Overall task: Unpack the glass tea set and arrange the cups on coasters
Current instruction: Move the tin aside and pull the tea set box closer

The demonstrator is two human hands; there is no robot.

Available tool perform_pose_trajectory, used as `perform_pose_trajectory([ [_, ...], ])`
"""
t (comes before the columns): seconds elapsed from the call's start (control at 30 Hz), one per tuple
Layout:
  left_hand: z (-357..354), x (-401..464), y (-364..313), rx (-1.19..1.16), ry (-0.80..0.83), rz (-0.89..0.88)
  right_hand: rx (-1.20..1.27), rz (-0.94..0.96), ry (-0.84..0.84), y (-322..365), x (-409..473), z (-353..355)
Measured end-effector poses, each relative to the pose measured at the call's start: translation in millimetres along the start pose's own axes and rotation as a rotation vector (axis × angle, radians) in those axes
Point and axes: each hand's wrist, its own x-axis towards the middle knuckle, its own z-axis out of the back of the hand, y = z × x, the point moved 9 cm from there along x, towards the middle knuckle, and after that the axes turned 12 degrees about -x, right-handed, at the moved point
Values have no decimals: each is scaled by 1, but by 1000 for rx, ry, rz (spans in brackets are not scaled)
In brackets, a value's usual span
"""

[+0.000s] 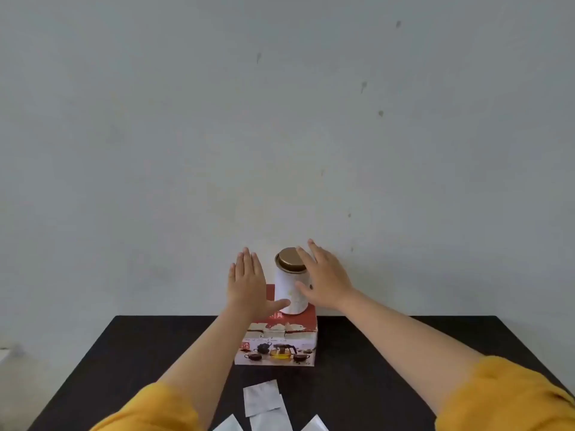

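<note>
I saw the tea set box (277,343) at lower centre on the dark surface (140,353), a white canister (291,290) upright on top. Both hands — left hand (249,284), right hand (323,281) — flanked the canister, fingers straight, thumbs touching it — gripping nothing.

Two bare forearms, mustard-yellow sleeves (161,409) pushed up near the elbows, no rings or watch visible
</note>
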Motion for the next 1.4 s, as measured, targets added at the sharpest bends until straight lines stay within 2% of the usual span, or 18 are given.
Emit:
perform_pose_trajectory([
  [0.23, -86, 4, 11, -73, 163, 99, 96, -109, 52, -2, 18, -49],
  [0.4, -134, 0, 15, -129, 273, 147, 412, -230, -23, -12, 22, -73],
  [0.57, -145, -4, 15, -133, 211, 134, 489, -257, -113, -13, 21, -77],
  [0.77, -146, -5, 12, -135, 250, 148, 532, -283, -121, -22, 14, -67],
  [0.93, -142, -14, -24, -113, 213, 4, 495, -382, -151, -72, -24, -56],
  [1.1, -149, -28, -84, -58, 255, -179, 438, -534, -117, -142, -80, -60],
  [1.27, -164, -26, -106, -14, 296, -145, 425, -666, -84, -215, -127, -75],
  [1.4, -175, -25, -107, 30, 235, -53, 411, -739, -70, -275, -157, -94],
])
